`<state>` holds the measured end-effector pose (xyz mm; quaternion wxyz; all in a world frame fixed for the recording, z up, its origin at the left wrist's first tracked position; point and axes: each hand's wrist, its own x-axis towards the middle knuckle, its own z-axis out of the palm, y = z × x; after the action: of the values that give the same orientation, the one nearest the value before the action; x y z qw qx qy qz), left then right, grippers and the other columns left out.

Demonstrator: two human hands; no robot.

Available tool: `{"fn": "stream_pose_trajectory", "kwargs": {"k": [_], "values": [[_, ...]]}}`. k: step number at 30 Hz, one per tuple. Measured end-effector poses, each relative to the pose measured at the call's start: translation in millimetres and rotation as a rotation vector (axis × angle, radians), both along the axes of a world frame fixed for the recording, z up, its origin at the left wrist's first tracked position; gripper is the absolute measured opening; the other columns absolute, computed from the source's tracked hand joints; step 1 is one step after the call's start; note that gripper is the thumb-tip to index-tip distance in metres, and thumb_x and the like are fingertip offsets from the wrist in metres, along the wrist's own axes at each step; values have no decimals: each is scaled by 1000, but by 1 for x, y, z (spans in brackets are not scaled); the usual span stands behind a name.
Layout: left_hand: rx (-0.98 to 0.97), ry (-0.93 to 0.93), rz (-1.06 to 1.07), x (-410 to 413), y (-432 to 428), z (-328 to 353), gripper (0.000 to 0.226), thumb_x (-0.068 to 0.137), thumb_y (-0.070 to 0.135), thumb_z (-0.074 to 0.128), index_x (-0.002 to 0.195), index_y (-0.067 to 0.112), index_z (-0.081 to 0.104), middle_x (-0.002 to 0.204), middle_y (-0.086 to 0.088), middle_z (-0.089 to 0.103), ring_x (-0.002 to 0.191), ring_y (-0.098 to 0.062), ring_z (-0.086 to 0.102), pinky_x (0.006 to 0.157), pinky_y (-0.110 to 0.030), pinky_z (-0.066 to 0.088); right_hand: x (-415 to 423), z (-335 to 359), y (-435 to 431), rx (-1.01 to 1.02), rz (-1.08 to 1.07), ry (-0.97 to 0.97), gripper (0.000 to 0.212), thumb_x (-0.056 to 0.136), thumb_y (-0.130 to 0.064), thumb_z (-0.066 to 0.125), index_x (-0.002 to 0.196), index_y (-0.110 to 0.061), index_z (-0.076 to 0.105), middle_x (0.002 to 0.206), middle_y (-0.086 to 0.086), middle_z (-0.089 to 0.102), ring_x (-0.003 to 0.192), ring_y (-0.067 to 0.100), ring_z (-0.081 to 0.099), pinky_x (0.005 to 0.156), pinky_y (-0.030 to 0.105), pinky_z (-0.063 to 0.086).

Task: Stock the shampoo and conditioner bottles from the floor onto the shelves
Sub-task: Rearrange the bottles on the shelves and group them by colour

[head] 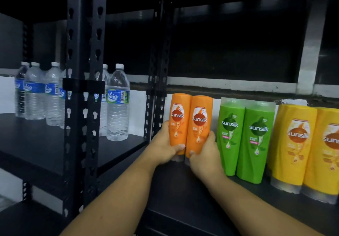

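1. The left hand (165, 147) is gripping the left orange bottle (178, 123) low down.
2. The right hand (205, 155) is clasping the right orange bottle (199, 125).
3. Both bottles are standing cap-down, touching, at the left end of the shelf (183, 189), near the green bottles (244, 138).

Two orange bottles (180, 122), two green (230, 136), two yellow (293, 144) (about six water bottles (118, 107))

Glossy plastic orange bottles (190, 123); matt black metal shelf (183, 199); clear plastic water bottles (117, 105).
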<state>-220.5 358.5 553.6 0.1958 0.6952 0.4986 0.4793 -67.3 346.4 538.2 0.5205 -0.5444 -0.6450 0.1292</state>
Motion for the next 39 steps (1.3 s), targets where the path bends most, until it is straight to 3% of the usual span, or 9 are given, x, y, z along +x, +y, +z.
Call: {"fn": "stream_pose_trajectory", "kwargs": {"k": [9, 12, 13, 17, 21, 28, 33, 35, 39], "values": [[20, 5, 33, -2, 4, -4, 87, 94, 20, 74, 157, 36, 18, 144, 11, 48, 118, -5, 45, 81, -17, 47, -1, -1, 1, 19, -24, -42, 66, 88, -10, 72, 143, -12, 36, 132, 11, 53, 118, 31, 57, 97, 42, 48], [13, -5, 14, -2, 3, -5, 85, 95, 17, 73, 157, 35, 18, 135, 15, 45, 117, -5, 45, 58, -4, 49, -1, -2, 0, 9, -30, -60, 61, 90, -12, 70, 141, -11, 37, 133, 12, 52, 119, 31, 56, 97, 41, 47], [18, 0, 9, -2, 4, -5, 85, 95, 17, 72, 157, 35, 18, 135, 16, 45, 117, -5, 45, 57, -4, 50, -1, -2, 0, 2, -34, -69, 61, 91, -13, 69, 141, -10, 36, 134, 13, 52, 119, 31, 56, 97, 40, 47], [36, 33, 26, -3, 4, -7, 85, 95, 22, 72, 157, 38, 17, 136, 19, 44, 120, -4, 45, 94, -26, 43, 0, -3, -2, -16, -43, -106, 62, 93, -17, 67, 145, -9, 33, 137, 13, 51, 121, 32, 56, 97, 40, 47], [32, 36, 18, -5, 1, -6, 84, 94, 26, 74, 157, 39, 19, 141, 17, 48, 129, -10, 49, 104, -37, 45, 4, -4, -4, -20, -35, -139, 57, 95, -21, 66, 142, -11, 35, 134, 11, 55, 117, 31, 60, 93, 40, 49], [52, 59, 31, -5, 3, -8, 85, 92, 31, 76, 156, 37, 20, 148, 12, 48, 132, -13, 49, 107, -40, 45, 8, -4, -9, -51, -25, -165, 54, 96, -23, 62, 141, -12, 34, 128, 12, 60, 111, 32, 62, 91, 40, 52], [105, 43, 80, -1, -4, -5, 89, 84, 40, 83, 152, 38, 26, 145, 13, 49, 133, -15, 52, 108, -43, 48, 28, -2, -34, -109, 97, -271, 55, 94, -30, 64, 141, -15, 38, 122, 9, 65, 111, 29, 64, 91, 38, 52], [191, 39, 151, 2, -8, 0, 91, 81, 53, 81, 152, 40, 26, 147, 10, 46, 133, -15, 51, 108, -48, 49, 44, 5, -52, -83, 154, -325, 45, 93, -33, 66, 133, -20, 49, 116, 3, 69, 108, 25, 66, 91, 37, 53], [476, 110, 251, 24, -29, 32, 75, 92, 51, 69, 154, 30, 31, 147, 5, 41, 128, -9, 46, 102, -34, 46, 88, 41, -78, 71, 153, -432, 45, 95, -38, 65, 137, -24, 55, 126, -7, 66, 114, 13, 62, 96, 25, 48]]}}
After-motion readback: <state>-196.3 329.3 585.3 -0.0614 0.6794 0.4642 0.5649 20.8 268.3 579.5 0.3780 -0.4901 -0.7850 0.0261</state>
